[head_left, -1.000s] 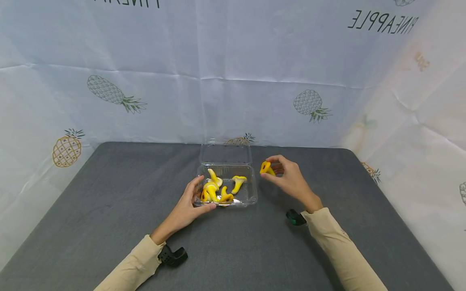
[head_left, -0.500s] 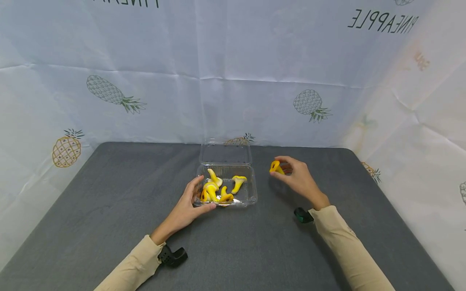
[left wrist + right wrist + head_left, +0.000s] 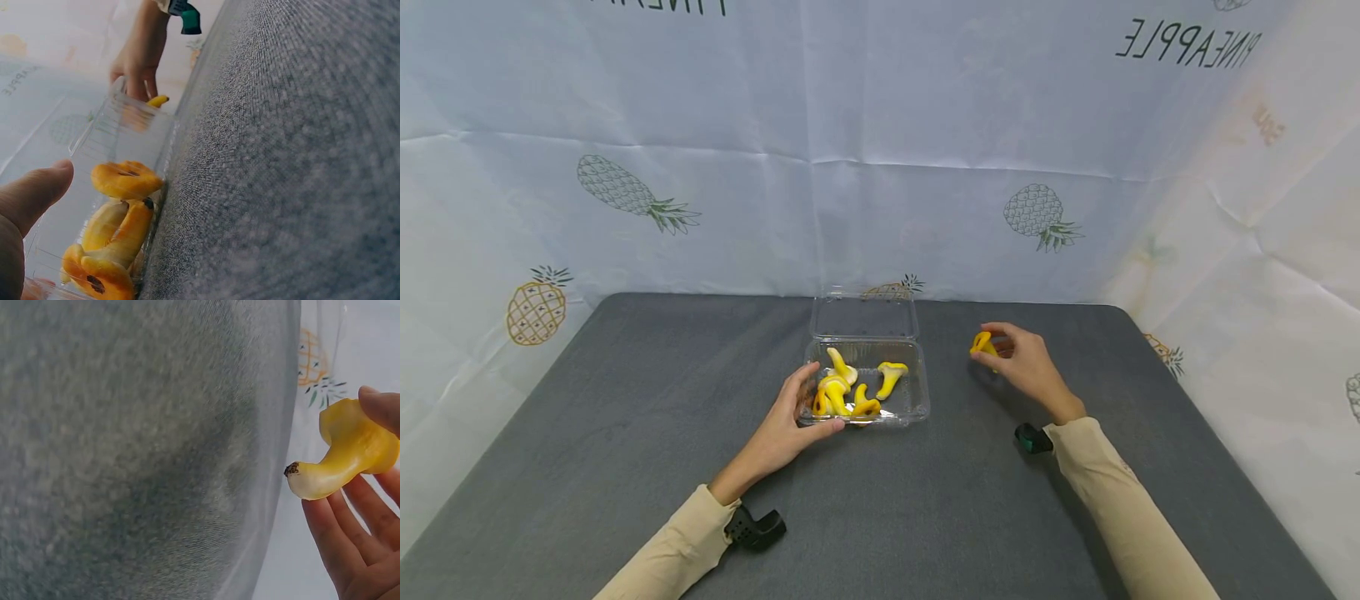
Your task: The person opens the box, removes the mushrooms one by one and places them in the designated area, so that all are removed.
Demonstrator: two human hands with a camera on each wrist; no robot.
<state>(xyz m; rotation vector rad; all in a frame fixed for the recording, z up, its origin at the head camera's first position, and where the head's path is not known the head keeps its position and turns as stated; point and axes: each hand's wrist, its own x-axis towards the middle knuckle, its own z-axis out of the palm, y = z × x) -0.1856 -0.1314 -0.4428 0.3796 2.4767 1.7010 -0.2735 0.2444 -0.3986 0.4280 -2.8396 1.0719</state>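
My right hand pinches a yellow chanterelle mushroom between thumb and fingers, above the table to the right of the box. In the right wrist view its curved stem ends in a dark tip. My left hand holds the front left corner of a clear plastic clamshell box, thumb at the front wall and fingers along the left side. Several similar mushrooms lie in the box; one mushroom sits apart at its right, the others cluster on the left. A mushroom shows through the wall in the left wrist view.
The box's clear lid is raised open at the back. A dark grey cloth covers the table. Behind it hangs a white curtain with pineapple prints. Each wrist wears a dark strap-on device, such as the left one.
My right hand has moved to the right, away from the box, with the chanterelle mushroom in its fingers. The left hand and the box have stayed in place.
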